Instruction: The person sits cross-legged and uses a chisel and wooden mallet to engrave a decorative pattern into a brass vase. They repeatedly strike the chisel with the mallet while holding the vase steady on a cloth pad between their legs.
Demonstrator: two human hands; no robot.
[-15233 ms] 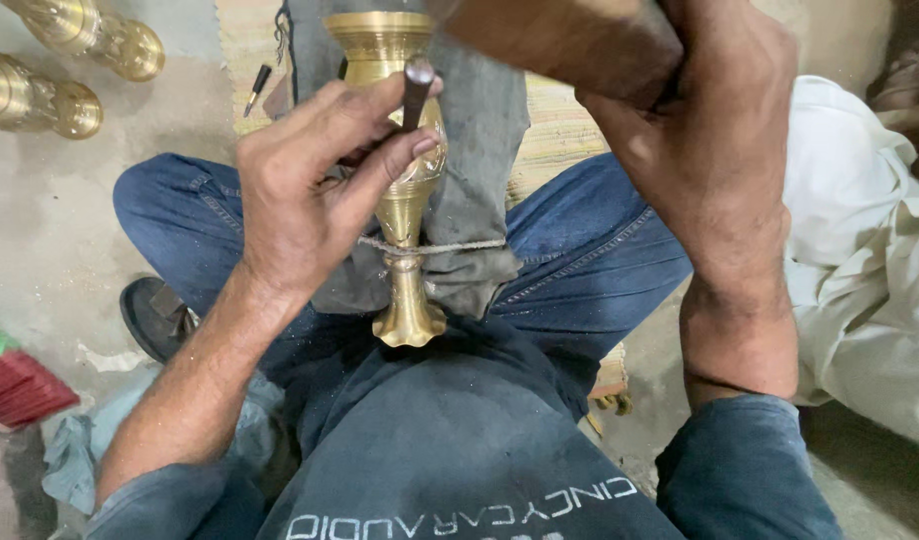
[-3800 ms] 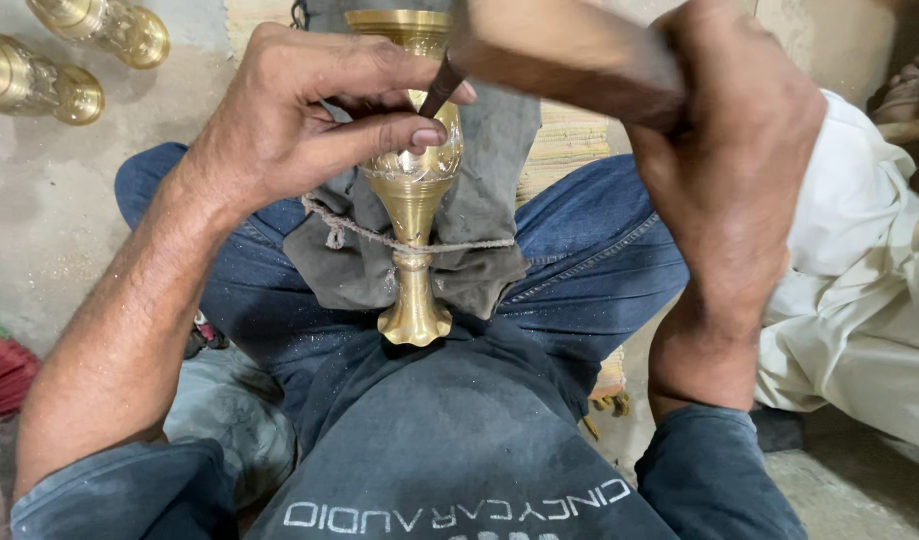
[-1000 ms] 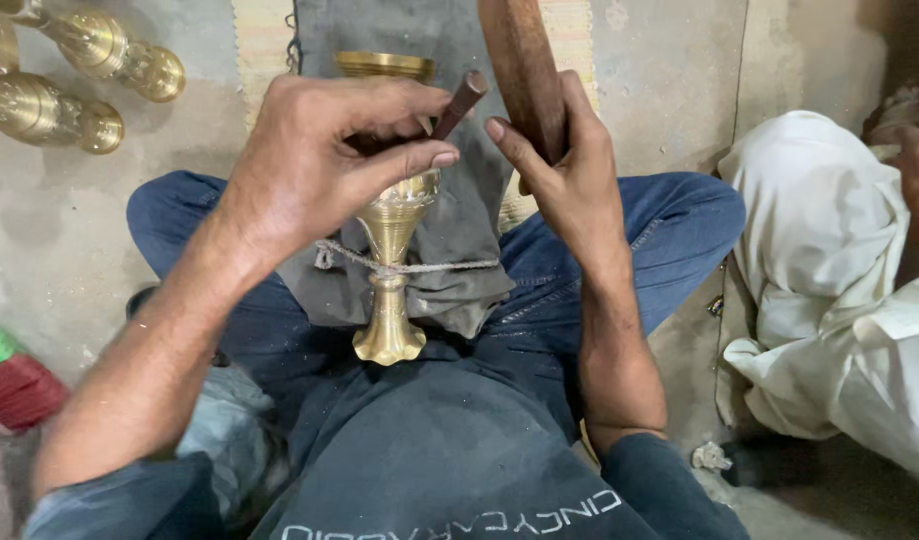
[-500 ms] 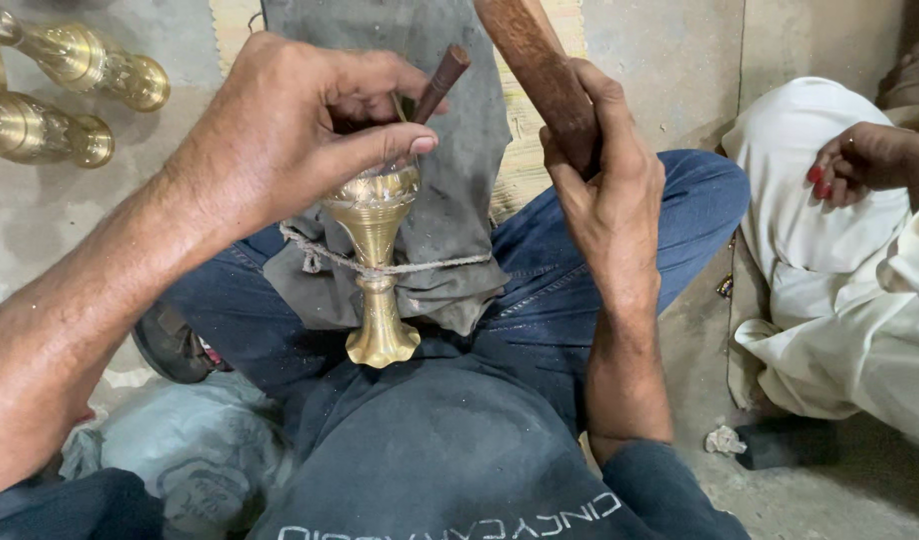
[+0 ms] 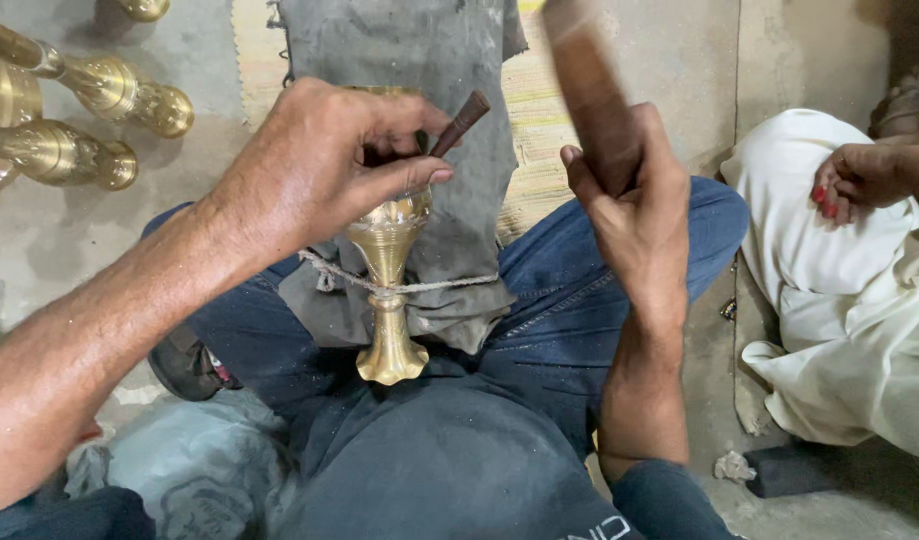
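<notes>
L hand (image 5: 320, 165) pinching chisel (image 5: 460, 122) on brass vase (image 5: 388, 285); R hand (image 5: 630, 215) raised, gripping wooden mallet (image 5: 585, 85).

Person wearing a dark grey-blue shirt with white printing, blue jeans (image 5: 580, 300), a dark shoe (image 5: 185, 365), forearms showing bare below the sleeves

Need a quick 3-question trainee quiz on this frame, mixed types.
1. True or false: the brass vase is tied to the grey cloth with a cord.
2. The left hand holds: A) a thin dark tool B) a brush C) nothing.
3. Fill in: the right hand grips a ____ stick.

Key: 1 true; 2 A; 3 wooden.
</notes>
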